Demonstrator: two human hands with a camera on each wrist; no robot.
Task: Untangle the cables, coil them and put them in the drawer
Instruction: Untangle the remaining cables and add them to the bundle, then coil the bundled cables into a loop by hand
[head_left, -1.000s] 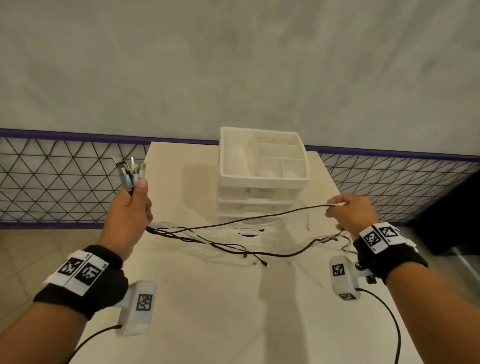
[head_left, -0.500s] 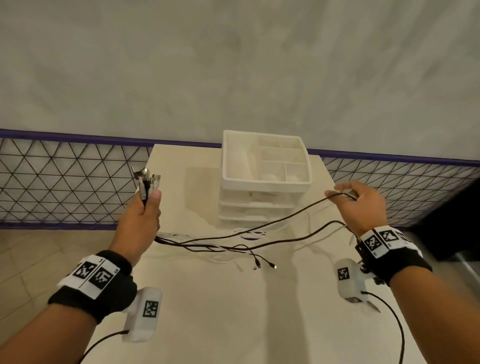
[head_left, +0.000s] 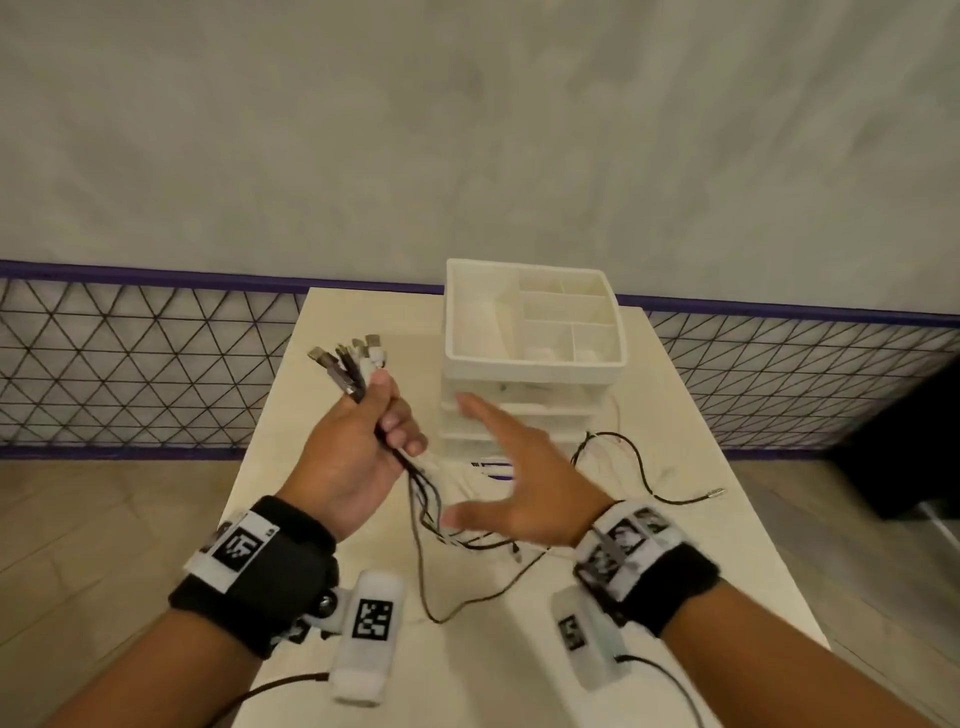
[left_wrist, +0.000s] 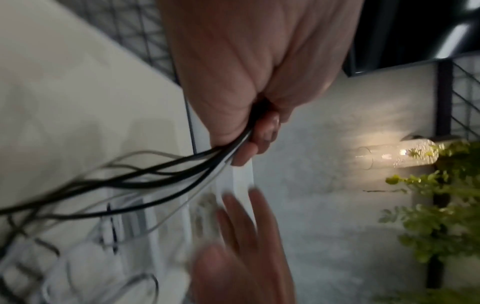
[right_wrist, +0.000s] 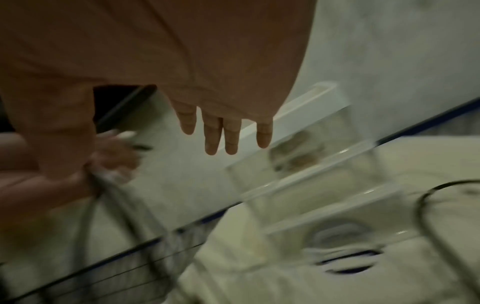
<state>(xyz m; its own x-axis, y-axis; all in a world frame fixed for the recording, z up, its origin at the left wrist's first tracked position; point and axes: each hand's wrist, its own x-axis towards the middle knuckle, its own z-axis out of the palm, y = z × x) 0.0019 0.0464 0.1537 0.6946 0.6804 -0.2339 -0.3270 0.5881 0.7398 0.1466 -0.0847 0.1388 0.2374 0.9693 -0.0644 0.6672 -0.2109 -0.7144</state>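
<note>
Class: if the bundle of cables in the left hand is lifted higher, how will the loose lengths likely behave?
Probably floppy: below the left hand the cables sag and curve onto the table. Likely light, since one hand holds them. They may snag, as strands cross.

You are looking down at a pale cream table (head_left: 332, 519) standing against a grey, mottled plaster wall (head_left: 467, 130). A purple rail (head_left: 156, 271) is running along the wall's foot, and a black wire lattice fence (head_left: 130, 364) is stretching below it on both sides of the table. Tan floor tiles (head_left: 104, 519) are showing at the left. In the left wrist view a cylindrical glass wall lamp (left_wrist: 400, 154) is glowing warm beside leafy green plants (left_wrist: 441, 216).
</note>
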